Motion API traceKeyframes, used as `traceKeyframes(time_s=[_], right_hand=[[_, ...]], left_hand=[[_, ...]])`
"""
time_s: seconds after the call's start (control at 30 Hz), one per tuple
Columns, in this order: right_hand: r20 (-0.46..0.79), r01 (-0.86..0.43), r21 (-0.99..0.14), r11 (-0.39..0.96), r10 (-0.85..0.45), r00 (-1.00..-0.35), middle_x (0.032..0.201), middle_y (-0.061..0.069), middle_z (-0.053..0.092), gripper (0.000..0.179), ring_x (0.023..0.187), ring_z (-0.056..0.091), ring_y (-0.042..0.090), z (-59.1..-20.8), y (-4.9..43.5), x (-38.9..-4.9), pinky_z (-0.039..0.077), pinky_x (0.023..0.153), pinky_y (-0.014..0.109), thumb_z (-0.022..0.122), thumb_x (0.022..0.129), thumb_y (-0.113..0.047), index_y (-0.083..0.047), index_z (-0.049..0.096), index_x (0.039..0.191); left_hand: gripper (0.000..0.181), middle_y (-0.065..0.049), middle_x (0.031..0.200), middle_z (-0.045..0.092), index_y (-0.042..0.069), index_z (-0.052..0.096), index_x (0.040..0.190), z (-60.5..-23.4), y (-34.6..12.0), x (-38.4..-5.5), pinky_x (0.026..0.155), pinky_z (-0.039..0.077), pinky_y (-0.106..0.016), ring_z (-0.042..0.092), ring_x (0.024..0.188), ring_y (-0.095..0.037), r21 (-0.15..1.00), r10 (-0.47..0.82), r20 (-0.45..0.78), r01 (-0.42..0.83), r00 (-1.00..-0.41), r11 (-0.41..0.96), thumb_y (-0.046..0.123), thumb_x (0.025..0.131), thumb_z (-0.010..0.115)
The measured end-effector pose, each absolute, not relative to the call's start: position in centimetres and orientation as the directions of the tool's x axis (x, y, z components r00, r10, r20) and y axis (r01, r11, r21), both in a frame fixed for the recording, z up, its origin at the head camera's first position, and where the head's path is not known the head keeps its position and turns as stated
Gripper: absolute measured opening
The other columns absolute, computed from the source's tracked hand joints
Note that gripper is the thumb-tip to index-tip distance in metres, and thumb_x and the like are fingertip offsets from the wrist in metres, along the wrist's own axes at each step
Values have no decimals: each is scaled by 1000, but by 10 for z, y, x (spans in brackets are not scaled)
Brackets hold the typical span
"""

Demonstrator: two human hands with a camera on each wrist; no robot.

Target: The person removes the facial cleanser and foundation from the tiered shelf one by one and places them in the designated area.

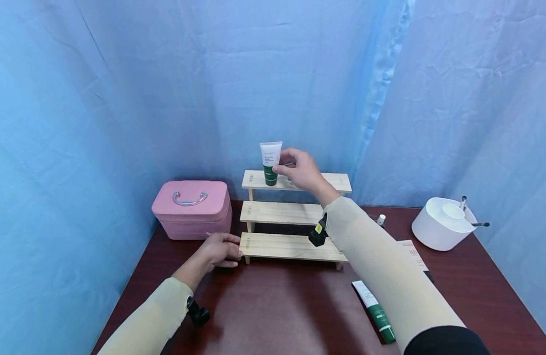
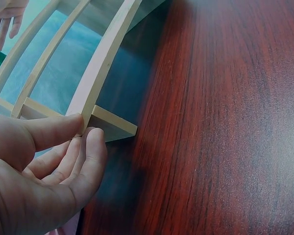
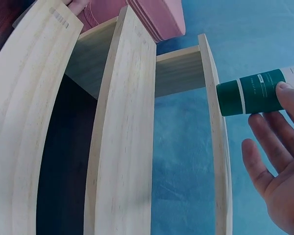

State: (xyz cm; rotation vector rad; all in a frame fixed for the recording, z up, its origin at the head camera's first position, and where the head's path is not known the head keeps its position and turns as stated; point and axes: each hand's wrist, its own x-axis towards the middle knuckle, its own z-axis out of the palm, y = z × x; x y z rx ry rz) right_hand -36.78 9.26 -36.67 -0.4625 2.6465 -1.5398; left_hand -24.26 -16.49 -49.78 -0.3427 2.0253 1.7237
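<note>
A white and green squeeze tube (image 1: 270, 154) stands cap-down at the left part of the top step of a three-step wooden shelf (image 1: 279, 213). My right hand (image 1: 301, 170) holds the tube from its right side, thumb in front; in the right wrist view the green cap (image 3: 229, 98) meets the top board's edge. Down at the lowest step, my left hand (image 1: 220, 250) grips the board's left end. The left wrist view shows its thumb (image 2: 59, 131) on the board's corner, with the fingers curled beneath.
Left of the shelf sits a pink case (image 1: 193, 207) with a metal handle. A second green and white tube (image 1: 375, 313) lies front right. Beyond my right sleeve are a flat box (image 1: 414, 254), a small white-capped bottle (image 1: 381, 220) and a white holder (image 1: 437, 231) with brushes.
</note>
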Motion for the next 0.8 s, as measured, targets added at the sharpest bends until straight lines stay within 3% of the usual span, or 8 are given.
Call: traceKeyframes(time_s=[0.3, 0.53, 0.8], right_hand=[[129, -241, -859, 451, -266, -955, 121, 3, 69, 34, 109, 68, 21, -365, 99, -361, 60, 85, 42, 74, 97, -28, -16, 64, 127], [170, -270, -870, 413, -262, -950, 120, 3, 69, 37, 105, 67, 23, -352, 124, -347, 58, 87, 53, 76, 95, -36, -18, 66, 125], [239, -325, -830, 453, -237, -942, 120, 7, 71, 38, 103, 66, 20, -337, 178, -322, 56, 83, 37, 76, 94, -35, -14, 68, 125]], left_hand=[[47, -17, 106, 70, -3, 59, 132, -500, -165, -244, 69, 66, -38, 67, 82, -22, 862, 95, -493, -470, -865, 191, -11, 87, 70], [48, -17, 106, 70, -3, 59, 132, -501, -166, -243, 67, 66, -37, 67, 81, -22, 863, 85, -489, -468, -868, 188, -11, 86, 70], [48, -17, 106, 70, -6, 57, 134, -503, -166, -245, 68, 66, -36, 66, 82, -22, 867, 107, -485, -460, -868, 192, -11, 88, 69]])
